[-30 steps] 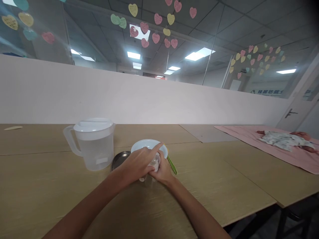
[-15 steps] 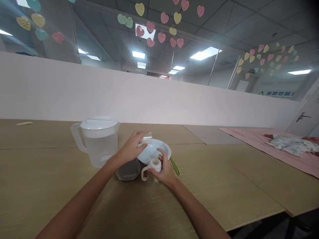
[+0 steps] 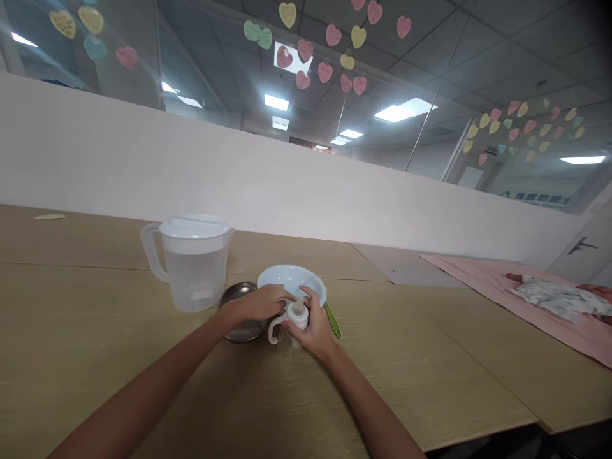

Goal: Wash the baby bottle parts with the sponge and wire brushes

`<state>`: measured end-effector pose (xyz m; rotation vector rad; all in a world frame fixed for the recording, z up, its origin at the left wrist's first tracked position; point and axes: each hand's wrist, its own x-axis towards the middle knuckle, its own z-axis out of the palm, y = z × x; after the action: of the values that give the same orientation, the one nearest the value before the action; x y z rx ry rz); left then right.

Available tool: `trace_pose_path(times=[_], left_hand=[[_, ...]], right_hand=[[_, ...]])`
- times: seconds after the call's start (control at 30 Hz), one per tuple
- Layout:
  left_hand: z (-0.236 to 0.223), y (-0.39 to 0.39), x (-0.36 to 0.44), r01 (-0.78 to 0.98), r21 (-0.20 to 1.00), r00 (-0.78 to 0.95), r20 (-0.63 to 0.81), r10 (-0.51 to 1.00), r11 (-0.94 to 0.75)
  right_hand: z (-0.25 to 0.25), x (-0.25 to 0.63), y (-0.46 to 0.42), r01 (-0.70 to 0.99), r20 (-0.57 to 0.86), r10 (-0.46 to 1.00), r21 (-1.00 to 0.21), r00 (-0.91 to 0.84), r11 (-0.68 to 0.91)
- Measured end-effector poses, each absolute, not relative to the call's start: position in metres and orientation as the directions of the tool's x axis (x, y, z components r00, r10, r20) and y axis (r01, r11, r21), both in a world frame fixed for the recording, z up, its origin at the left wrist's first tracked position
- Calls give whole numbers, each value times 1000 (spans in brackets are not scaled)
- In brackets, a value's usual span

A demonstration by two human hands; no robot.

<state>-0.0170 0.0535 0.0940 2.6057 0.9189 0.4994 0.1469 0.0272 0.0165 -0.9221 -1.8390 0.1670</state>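
Left hand has come down from over the white plate to the baby bottle, fingers curled at its collar. Right hand clasps the bottle, upright on the wooden table, beside the steel dish. Risk: twisting could tip it. Water pitcher stands near.
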Motion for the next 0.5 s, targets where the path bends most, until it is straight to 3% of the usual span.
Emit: trace_pose_path(times=[0.13,0.23,0.33,0.5], left_hand=[[123,34,-18,420,602,746,197,636,-679],[135,18,-16,429,626,781,106,616,-652],[133,10,-13,544,507,750,63,658,-668],[119,9,1,650,274,687,188,702,-709]], right_hand=[[19,147,25,505,719,667,-510,-195,696],[18,147,26,470,711,675,-535,-198,702],[17,146,27,463,704,688,-558,-176,689],[14,144,29,537,715,690,-539,-116,649]])
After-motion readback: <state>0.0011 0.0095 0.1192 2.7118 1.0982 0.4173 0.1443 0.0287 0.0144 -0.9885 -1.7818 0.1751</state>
